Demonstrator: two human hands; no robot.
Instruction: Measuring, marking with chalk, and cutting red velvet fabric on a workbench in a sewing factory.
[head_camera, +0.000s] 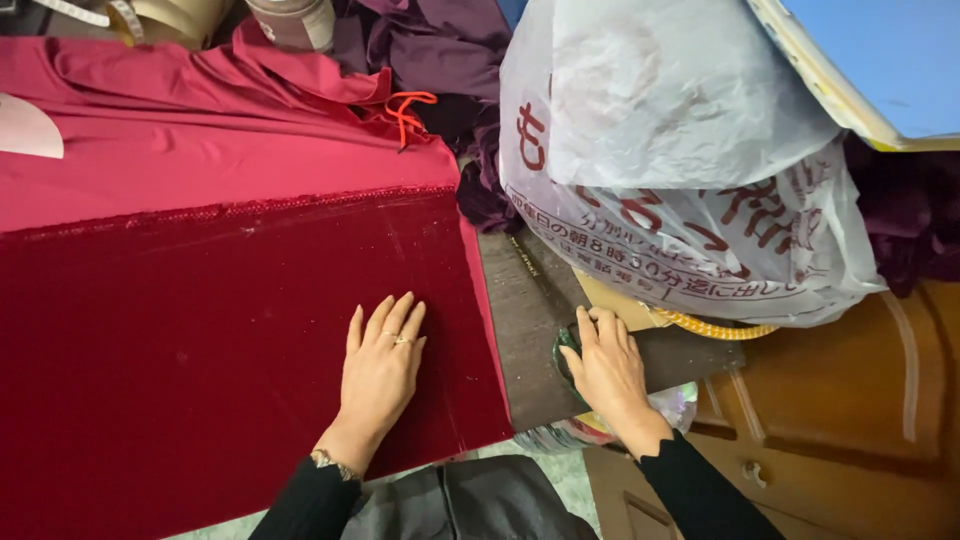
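Velvet cloth (230, 330) under flat, open left hand (380, 365); right hand (607, 372) grip closed on green object (566, 345).

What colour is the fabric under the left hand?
Deep red velvet fabric, under the flat left hand; seen in the head view.

Dark red velvet cloth (200, 340) flat on table, selvage edge at right.
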